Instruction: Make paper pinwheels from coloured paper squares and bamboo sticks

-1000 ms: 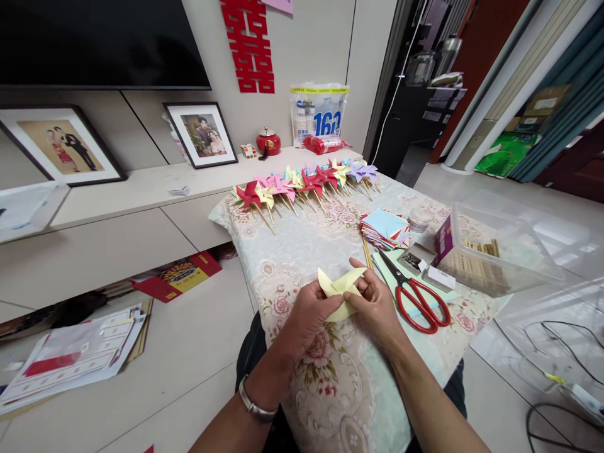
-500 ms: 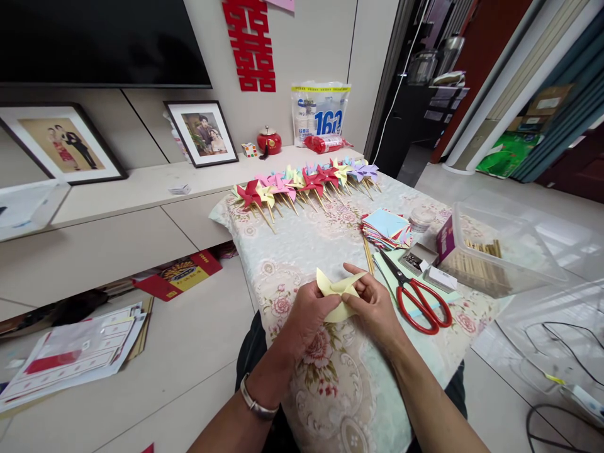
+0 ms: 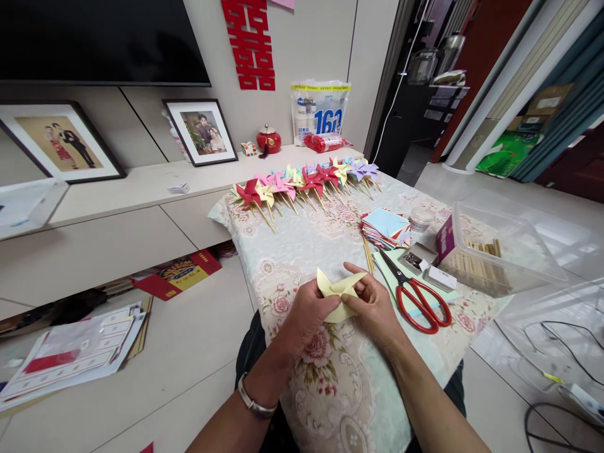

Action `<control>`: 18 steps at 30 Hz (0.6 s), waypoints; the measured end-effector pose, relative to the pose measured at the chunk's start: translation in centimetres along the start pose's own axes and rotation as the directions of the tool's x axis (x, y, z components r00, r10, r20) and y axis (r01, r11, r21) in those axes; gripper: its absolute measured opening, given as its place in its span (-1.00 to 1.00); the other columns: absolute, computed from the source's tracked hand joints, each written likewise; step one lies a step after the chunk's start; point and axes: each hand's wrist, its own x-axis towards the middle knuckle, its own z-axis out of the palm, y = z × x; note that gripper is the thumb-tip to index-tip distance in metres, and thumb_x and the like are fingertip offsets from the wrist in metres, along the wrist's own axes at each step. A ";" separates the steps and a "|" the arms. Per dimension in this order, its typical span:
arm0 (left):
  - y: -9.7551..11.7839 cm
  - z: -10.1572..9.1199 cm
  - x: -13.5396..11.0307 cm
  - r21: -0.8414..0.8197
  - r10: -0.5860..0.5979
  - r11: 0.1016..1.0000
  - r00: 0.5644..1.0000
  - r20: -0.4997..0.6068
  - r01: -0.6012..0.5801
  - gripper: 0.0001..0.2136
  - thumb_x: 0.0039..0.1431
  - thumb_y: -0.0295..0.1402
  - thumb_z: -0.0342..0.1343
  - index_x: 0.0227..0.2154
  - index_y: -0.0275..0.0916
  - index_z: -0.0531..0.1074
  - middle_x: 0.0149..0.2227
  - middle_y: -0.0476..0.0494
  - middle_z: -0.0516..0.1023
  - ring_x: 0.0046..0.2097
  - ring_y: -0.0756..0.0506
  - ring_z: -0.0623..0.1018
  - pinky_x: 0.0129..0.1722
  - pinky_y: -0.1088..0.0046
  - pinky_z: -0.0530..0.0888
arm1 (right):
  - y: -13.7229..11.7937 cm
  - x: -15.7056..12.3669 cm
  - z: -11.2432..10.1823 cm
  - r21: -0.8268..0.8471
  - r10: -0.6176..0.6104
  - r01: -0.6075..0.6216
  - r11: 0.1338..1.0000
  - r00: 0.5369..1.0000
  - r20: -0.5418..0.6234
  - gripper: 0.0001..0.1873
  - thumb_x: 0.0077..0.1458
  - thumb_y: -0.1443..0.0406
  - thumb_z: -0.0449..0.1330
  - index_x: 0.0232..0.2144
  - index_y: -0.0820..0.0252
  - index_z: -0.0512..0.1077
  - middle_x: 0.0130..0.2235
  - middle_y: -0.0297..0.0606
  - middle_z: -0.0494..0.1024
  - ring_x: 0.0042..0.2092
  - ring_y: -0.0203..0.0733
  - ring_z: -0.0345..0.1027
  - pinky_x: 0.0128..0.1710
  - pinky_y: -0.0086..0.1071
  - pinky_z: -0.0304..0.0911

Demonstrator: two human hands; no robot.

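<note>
A pale yellow paper pinwheel (image 3: 340, 309), its corners folded in toward the middle, is held between both hands above the flowered tablecloth (image 3: 278, 251). My left hand (image 3: 309, 313) pinches its left side, thumb near the centre. On the other side my right hand (image 3: 375, 308) grips it, thumb at the centre and a finger raised behind the paper. Whether a pin sits under the thumbs is hidden. Right of my right hand lie red-handled scissors (image 3: 418, 299) on pale green paper sheets (image 3: 387, 275). Close by are wooden sticks (image 3: 368, 255) and a small open box of pins (image 3: 418, 258).
Finished pinwheels (image 3: 311, 179) on sticks lie in a row at the table's far end. A stack of coloured paper squares (image 3: 387, 228), a round clear container (image 3: 421, 218) and a clear plastic bin (image 3: 500, 251) with sticks stand to the right. Cables (image 3: 557, 352) run over the floor.
Almost nothing differs. Both hands keep their hold on the yellow paper pinwheel, and the view has shifted very slightly.
</note>
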 end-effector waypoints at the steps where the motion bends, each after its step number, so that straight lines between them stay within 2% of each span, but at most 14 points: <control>1: 0.0 0.0 0.0 0.000 0.000 1.000 1.000 0.000 0.000 -0.74 -0.14 -0.39 0.24 -0.31 -0.34 0.57 -0.41 -0.07 0.58 -0.39 -0.06 0.47 -0.37 0.47 0.36 | 0.0 0.0 0.0 0.000 0.002 -0.002 1.000 1.000 0.005 -0.27 -0.14 0.32 0.37 0.13 0.17 0.33 -0.41 -0.37 0.54 -0.43 -0.24 0.34 -0.42 -0.39 0.18; 4: -0.3 -0.3 0.2 -0.007 -0.008 1.000 1.000 0.027 0.008 -0.76 -0.12 -0.39 0.25 -0.32 -0.34 0.57 -0.42 -0.08 0.58 -0.39 -0.07 0.49 -0.37 0.47 0.37 | 0.2 0.1 -0.1 0.002 0.007 -0.007 1.000 0.999 0.033 -0.31 -0.11 0.30 0.37 0.12 0.16 0.34 -0.38 -0.36 0.54 -0.41 -0.23 0.36 -0.40 -0.37 0.20; 7: -0.6 -1.0 0.5 -0.086 -0.026 0.996 0.997 0.073 0.033 -0.76 -0.12 -0.39 0.26 -0.30 -0.34 0.56 -0.42 -0.08 0.59 -0.40 -0.07 0.50 -0.35 0.45 0.40 | 0.3 0.1 -0.2 0.006 -0.024 0.024 1.000 0.999 0.041 -0.36 -0.09 0.29 0.38 0.09 0.15 0.38 -0.39 -0.38 0.50 -0.39 -0.24 0.35 -0.38 -0.37 0.22; 10: -0.6 -1.7 0.9 -0.153 -0.052 0.986 0.996 0.069 0.062 -0.79 -0.13 -0.41 0.27 -0.35 -0.33 0.55 -0.46 -0.06 0.59 -0.44 -0.06 0.50 -0.37 0.45 0.41 | 0.2 0.1 -0.2 -0.003 -0.075 0.075 0.997 0.997 0.022 -0.42 -0.08 0.29 0.40 0.04 0.13 0.43 -0.35 -0.36 0.49 -0.34 -0.23 0.38 -0.34 -0.36 0.26; 14: -0.3 -2.4 1.2 -0.150 -0.075 0.985 0.996 0.052 0.082 -0.82 -0.12 -0.44 0.25 -0.36 -0.33 0.55 -0.47 -0.04 0.58 -0.46 -0.02 0.47 -0.40 0.48 0.39 | 0.3 0.3 -0.3 -0.022 -0.138 0.138 0.990 0.990 0.001 -0.44 -0.07 0.29 0.41 0.03 0.10 0.44 -0.23 -0.27 0.55 -0.28 -0.21 0.41 -0.23 -0.30 0.32; 18: -0.1 -2.8 1.4 -0.144 -0.076 0.986 0.995 0.062 0.084 -0.81 -0.12 -0.47 0.23 -0.35 -0.32 0.54 -0.47 -0.02 0.57 -0.42 -0.04 0.49 -0.37 0.48 0.40 | 0.9 0.5 -0.4 -0.042 -0.196 0.195 0.980 0.980 -0.034 -0.43 -0.03 0.30 0.40 0.07 0.07 0.43 -0.20 -0.26 0.55 -0.29 -0.24 0.39 -0.22 -0.28 0.33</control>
